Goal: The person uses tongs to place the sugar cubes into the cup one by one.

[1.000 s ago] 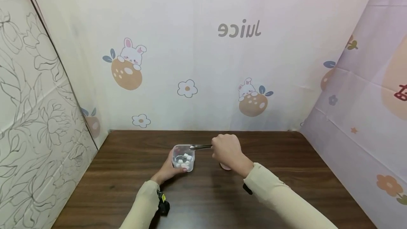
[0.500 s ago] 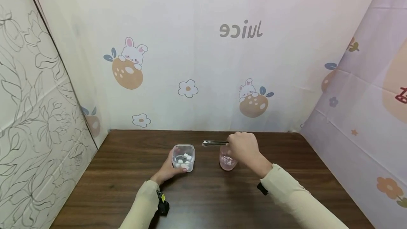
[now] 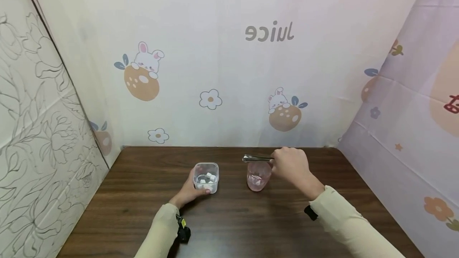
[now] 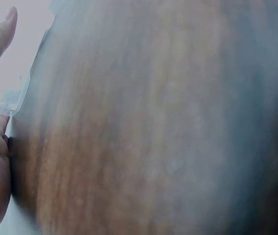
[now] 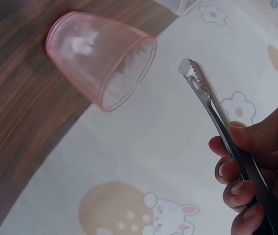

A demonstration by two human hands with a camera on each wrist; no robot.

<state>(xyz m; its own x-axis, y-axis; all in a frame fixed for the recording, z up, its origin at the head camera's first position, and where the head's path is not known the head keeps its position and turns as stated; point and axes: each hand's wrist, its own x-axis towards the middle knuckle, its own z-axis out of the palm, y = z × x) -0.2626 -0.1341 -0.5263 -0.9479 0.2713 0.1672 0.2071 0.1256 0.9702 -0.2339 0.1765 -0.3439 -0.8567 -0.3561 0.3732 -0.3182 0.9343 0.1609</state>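
Note:
My left hand point(image 3: 189, 191) holds a clear square plastic container point(image 3: 206, 167) from its left side, thumb along the near wall. Several white cubes point(image 3: 210, 177) lie inside it. My right hand point(image 3: 291, 167) grips metal serrated-tip tongs point(image 3: 257, 158), which point left above a pink translucent cup point(image 3: 259, 175). In the right wrist view, a small white cube point(image 5: 184, 67) sits between the tips of the tongs. The cup stands upright on the table, with something whitish at its bottom. In the left wrist view, the thumb and part of the container wall show at the left edge.
Brown wood-grain table point(image 3: 229, 218) under both containers. A patterned cloth wall point(image 3: 215, 63) rises at its back edge, with more hanging cloth at left and right. A black device point(image 3: 184, 232) is strapped to the left wrist.
My right hand has carried the tongs and white cube rightward, from the container's rim to above the pink cup. The left hand and container have stayed put.

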